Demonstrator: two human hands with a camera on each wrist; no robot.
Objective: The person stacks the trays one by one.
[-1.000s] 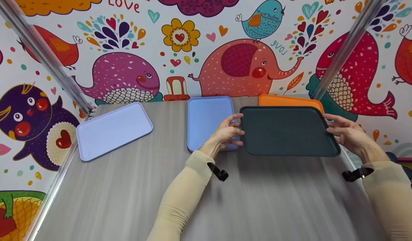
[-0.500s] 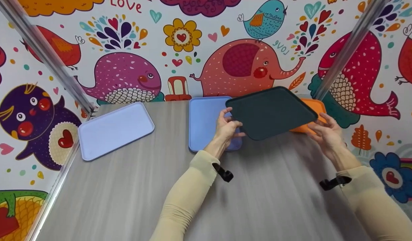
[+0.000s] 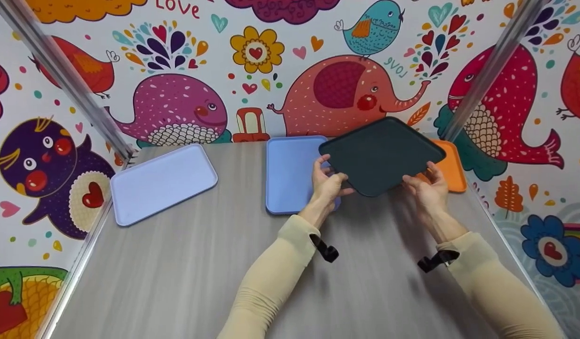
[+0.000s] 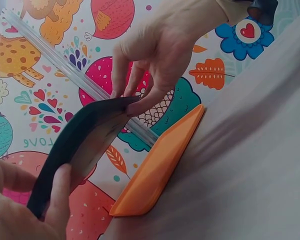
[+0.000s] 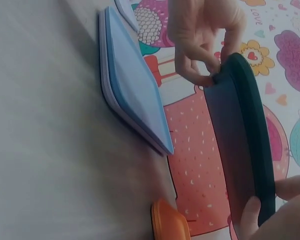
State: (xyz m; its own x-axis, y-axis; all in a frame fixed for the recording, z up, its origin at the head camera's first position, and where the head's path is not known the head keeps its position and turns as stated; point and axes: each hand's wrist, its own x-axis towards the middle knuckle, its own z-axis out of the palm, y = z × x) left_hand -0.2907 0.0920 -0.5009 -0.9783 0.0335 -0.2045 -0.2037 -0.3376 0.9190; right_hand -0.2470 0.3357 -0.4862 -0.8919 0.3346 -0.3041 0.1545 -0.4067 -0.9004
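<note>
A dark green tray point(image 3: 381, 155) is held above the table, turned so that one corner points toward the back wall. My left hand point(image 3: 328, 186) grips its left edge, thumb on one face and fingers on the other. At its front right edge my right hand point(image 3: 428, 190) pinches the rim. Beneath its left part lies a blue tray point(image 3: 290, 179), partly covered; the right wrist view shows this blue tray point(image 5: 135, 80) stacked on another. Behind its right side is an orange tray point(image 3: 452, 165), half hidden. A lavender tray point(image 3: 163, 184) lies apart at the left.
The grey wood-grain table point(image 3: 186, 273) is bordered by a back wall point(image 3: 252, 94) and side walls printed with cartoon animals. Metal posts point(image 3: 77, 89) stand at the corners. A black wrist strap point(image 3: 323, 248) is on each sleeve.
The dark green tray has turned and shifted back and left, from lying crosswise to diagonal. My right hand has moved left, from its right edge to its front right edge.
</note>
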